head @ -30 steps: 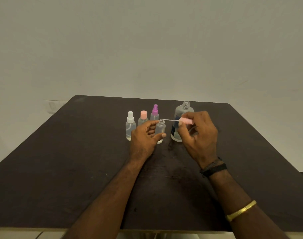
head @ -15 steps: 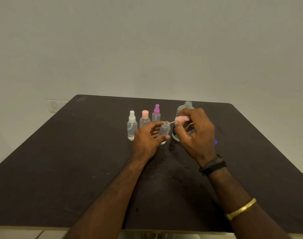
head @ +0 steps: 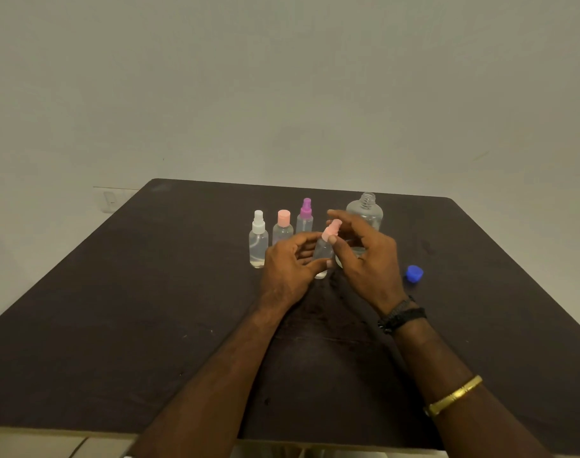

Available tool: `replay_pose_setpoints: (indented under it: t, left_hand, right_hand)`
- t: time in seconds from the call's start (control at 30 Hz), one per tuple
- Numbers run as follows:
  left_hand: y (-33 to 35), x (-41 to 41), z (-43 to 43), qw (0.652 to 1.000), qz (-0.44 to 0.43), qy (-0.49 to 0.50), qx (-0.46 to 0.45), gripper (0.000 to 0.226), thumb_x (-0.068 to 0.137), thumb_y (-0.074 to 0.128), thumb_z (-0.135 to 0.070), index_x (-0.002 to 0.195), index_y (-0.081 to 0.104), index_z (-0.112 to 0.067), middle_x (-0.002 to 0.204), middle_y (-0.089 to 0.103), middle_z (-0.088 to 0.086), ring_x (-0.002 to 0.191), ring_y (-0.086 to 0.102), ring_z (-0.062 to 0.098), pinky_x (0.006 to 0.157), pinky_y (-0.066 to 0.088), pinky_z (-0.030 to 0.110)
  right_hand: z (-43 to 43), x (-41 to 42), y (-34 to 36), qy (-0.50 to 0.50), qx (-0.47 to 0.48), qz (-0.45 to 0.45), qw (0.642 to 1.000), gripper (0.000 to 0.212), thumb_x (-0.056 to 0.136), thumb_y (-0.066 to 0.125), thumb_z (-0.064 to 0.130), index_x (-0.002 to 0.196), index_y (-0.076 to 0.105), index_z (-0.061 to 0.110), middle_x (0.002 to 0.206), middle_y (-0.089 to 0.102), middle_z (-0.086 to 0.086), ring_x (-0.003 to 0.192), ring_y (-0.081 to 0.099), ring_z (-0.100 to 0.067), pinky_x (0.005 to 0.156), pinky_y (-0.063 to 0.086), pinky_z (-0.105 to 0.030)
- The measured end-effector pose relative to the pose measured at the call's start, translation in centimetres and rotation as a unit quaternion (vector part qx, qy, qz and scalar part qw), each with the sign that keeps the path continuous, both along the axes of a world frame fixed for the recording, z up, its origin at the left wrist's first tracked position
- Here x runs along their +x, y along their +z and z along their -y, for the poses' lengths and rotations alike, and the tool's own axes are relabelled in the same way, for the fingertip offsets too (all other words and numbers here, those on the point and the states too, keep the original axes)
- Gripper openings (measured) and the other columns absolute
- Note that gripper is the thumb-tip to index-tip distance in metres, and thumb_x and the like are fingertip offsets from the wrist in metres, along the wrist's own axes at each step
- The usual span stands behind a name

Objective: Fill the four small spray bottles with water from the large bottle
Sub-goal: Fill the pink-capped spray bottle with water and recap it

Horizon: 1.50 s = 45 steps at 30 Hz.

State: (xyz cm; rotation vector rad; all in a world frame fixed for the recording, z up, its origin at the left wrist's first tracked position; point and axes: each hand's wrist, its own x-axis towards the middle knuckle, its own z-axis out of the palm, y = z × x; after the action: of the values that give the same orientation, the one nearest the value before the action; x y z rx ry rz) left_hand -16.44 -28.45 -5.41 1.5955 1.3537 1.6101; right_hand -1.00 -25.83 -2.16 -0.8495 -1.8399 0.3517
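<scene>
A small clear spray bottle (head: 322,256) stands on the dark table (head: 150,309), and my left hand (head: 290,267) holds its body between thumb and fingers. My right hand (head: 364,256) pinches the pink spray head (head: 331,230) that sits on this bottle's neck. Behind them stand three more small bottles: one with a white sprayer (head: 258,242), one with a pink cap (head: 283,226), one with a purple sprayer (head: 305,216). The large clear bottle (head: 364,211) stands uncapped behind my right hand, its lower part hidden.
A blue cap (head: 414,273) lies on the table to the right of my right hand. The table's far edge meets a plain wall, and a wall switch plate (head: 109,199) shows at the left.
My right hand brought the pink spray head with its dip tube from beside the bottle onto the bottle's neck. The blue cap has come into view.
</scene>
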Motion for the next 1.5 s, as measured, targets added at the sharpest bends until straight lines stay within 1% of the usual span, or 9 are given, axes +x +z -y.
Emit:
replay_pose_setpoints:
  t: [0.2,0.3,0.4,0.5,0.67,0.83,1.07,1.27,1.5]
  left_hand:
    - [-0.09,0.01,-0.13,1.0,-0.022,0.008,0.001,0.046,0.078,0.087,-0.013,0.121,0.072,-0.013,0.11,0.077,-0.001,0.1,0.073,0.005,0.087,0.061,0.026]
    - [-0.02,-0.04,-0.12,1.0,-0.01,0.008,-0.001,0.045,0.081,0.085,-0.014,0.123,0.07,-0.011,0.112,0.077,0.001,0.1,0.074,0.007,0.087,0.062,0.028]
    - [0.14,0.02,-0.04,1.0,0.0,0.003,-0.001,0.047,0.08,0.085,-0.012,0.124,0.07,-0.01,0.111,0.076,0.0,0.099,0.074,0.005,0.086,0.061,0.024]
    - [0.21,0.03,0.06,1.0,0.004,0.004,0.001,0.048,0.078,0.087,-0.013,0.123,0.071,-0.011,0.109,0.076,-0.002,0.098,0.074,0.004,0.086,0.06,0.023]
    - [0.09,-0.01,-0.02,1.0,-0.009,0.003,-0.004,0.048,0.077,0.088,-0.013,0.122,0.071,-0.013,0.11,0.077,-0.001,0.099,0.074,0.006,0.088,0.062,0.029]
    - [0.19,0.01,0.04,1.0,-0.004,0.0,-0.001,0.049,0.079,0.085,-0.018,0.124,0.07,-0.012,0.111,0.076,-0.002,0.1,0.074,0.005,0.088,0.061,0.027]
    - [0.11,0.12,0.09,1.0,-0.015,-0.003,0.001,0.045,0.077,0.088,-0.014,0.119,0.073,-0.013,0.11,0.077,0.0,0.099,0.074,0.005,0.087,0.063,0.03]
    - [0.14,-0.01,0.05,1.0,0.001,-0.003,-0.005,0.048,0.079,0.086,-0.017,0.124,0.07,-0.011,0.112,0.077,0.002,0.1,0.074,0.008,0.088,0.063,0.033]
    - [0.26,0.04,0.19,1.0,0.004,-0.006,-0.007,0.046,0.079,0.086,-0.015,0.123,0.071,-0.011,0.109,0.077,-0.002,0.098,0.074,0.006,0.087,0.063,0.03]
  right_hand:
    - [-0.37,-0.56,-0.06,-0.056,0.03,0.014,0.998,0.029,0.088,0.081,0.03,0.111,0.067,0.018,0.096,0.065,0.009,0.083,0.06,-0.002,0.072,0.049,-0.012]
    - [0.04,-0.53,-0.09,-0.038,0.027,0.009,0.999,0.036,0.089,0.078,0.021,0.124,0.066,0.019,0.109,0.068,0.008,0.091,0.065,-0.006,0.076,0.056,-0.018]
    - [0.37,-0.45,-0.16,-0.003,0.009,-0.001,1.0,0.041,0.093,0.072,0.012,0.133,0.065,0.021,0.118,0.07,0.007,0.101,0.067,-0.005,0.084,0.056,-0.015]
    - [0.25,-0.45,-0.29,-0.011,0.021,0.009,1.0,0.034,0.094,0.073,0.015,0.128,0.069,0.018,0.114,0.072,0.005,0.1,0.068,-0.005,0.087,0.057,-0.018]
    - [-0.41,-0.29,-0.61,-0.052,0.028,0.022,0.998,0.035,0.086,0.082,0.026,0.116,0.067,0.017,0.105,0.068,0.006,0.09,0.063,-0.008,0.078,0.058,-0.024]
    - [0.27,-0.47,-0.31,-0.012,0.005,-0.021,1.0,0.041,0.092,0.074,0.014,0.132,0.066,0.02,0.116,0.07,0.007,0.1,0.067,-0.005,0.082,0.056,-0.016]
    - [-0.22,-0.52,-0.49,-0.048,0.022,-0.012,0.999,0.033,0.088,0.081,0.027,0.116,0.068,0.017,0.098,0.067,0.007,0.085,0.064,-0.007,0.075,0.057,-0.023]
    - [0.43,-0.54,-0.25,-0.006,-0.002,-0.035,0.999,0.048,0.09,0.074,0.012,0.135,0.064,0.023,0.116,0.069,0.01,0.101,0.066,-0.005,0.081,0.057,-0.018]
    - [0.13,-0.57,-0.48,-0.039,0.016,-0.016,0.999,0.043,0.088,0.08,0.02,0.128,0.067,0.021,0.104,0.068,0.011,0.092,0.066,-0.003,0.079,0.059,-0.022]
